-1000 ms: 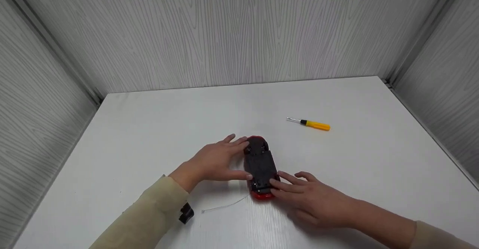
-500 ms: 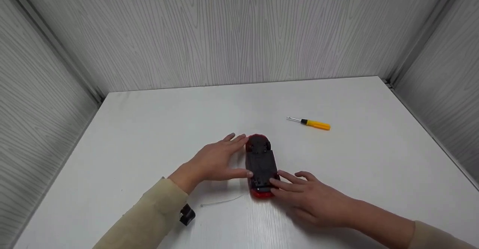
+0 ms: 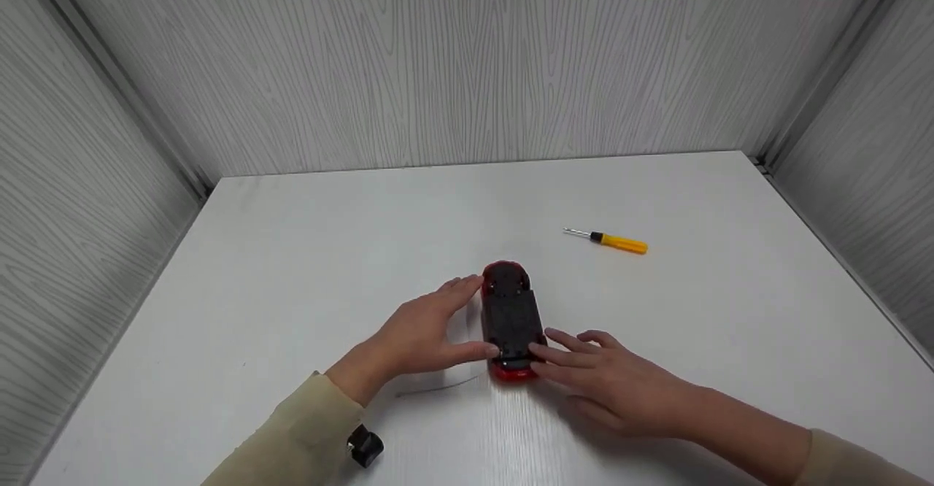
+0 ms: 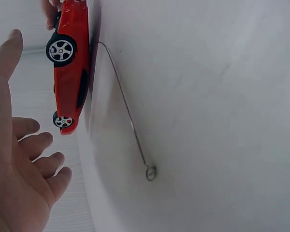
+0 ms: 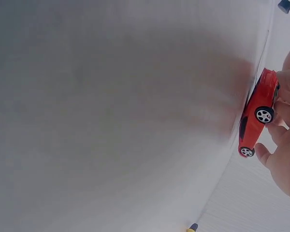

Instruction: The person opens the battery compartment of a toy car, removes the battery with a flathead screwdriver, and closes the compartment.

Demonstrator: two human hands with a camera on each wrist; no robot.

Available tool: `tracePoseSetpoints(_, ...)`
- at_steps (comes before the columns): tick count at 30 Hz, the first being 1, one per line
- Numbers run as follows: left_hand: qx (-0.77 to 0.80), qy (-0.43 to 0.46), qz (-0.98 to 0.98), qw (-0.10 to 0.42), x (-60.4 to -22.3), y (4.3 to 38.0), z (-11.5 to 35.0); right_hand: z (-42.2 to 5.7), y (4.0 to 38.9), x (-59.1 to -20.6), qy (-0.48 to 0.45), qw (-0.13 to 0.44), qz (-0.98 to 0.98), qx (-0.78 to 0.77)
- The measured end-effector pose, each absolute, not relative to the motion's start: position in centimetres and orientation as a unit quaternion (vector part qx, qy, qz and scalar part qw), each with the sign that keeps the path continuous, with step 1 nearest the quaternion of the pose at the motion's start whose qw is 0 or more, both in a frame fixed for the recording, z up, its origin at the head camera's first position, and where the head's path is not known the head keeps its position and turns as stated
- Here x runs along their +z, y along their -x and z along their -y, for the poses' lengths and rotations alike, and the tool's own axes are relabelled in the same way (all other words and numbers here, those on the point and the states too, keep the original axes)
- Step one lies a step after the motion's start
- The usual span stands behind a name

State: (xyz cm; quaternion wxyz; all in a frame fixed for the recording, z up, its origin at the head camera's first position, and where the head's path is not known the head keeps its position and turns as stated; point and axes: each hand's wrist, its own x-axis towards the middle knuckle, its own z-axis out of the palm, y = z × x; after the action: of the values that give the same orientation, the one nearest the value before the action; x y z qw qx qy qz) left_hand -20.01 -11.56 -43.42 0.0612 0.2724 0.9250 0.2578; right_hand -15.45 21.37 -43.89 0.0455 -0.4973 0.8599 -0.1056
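Red rims the dark underside of the car, which lies on its roof on the table, wheels up, between our two hands. Since a second ago our left hand has slipped a little nearer us along the car's left side, its fingers drawing together, and the car sits slightly farther off and straighter. Our right hand has hardly moved, its relaxed fingertips at the near right corner. Neither hand is clamped on anything: left thumb and fingers stand apart along one side, and we cannot tell how firmly they press. We judge this a small squaring-up, with the underside well exposed. A wire runs out beside the car; whether it joins it, we cannot tell. The screwdriver lies beyond, untouched.
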Motion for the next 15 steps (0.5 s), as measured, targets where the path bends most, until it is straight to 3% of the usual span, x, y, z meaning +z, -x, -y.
tracePoseSetpoints(10, 0.292, -0.250, -0.920, 0.074, -44.7, 19.3, 11.4, -21.8, 16.1, -43.2, 0.468, 0.046, -0.870, -0.147)
tracePoseSetpoints(15, 0.311, -0.243, -0.915, 0.080, -45.1, 19.0, 11.1, -22.2, 16.6, -42.8, 0.449, 0.020, -0.873, -0.191)
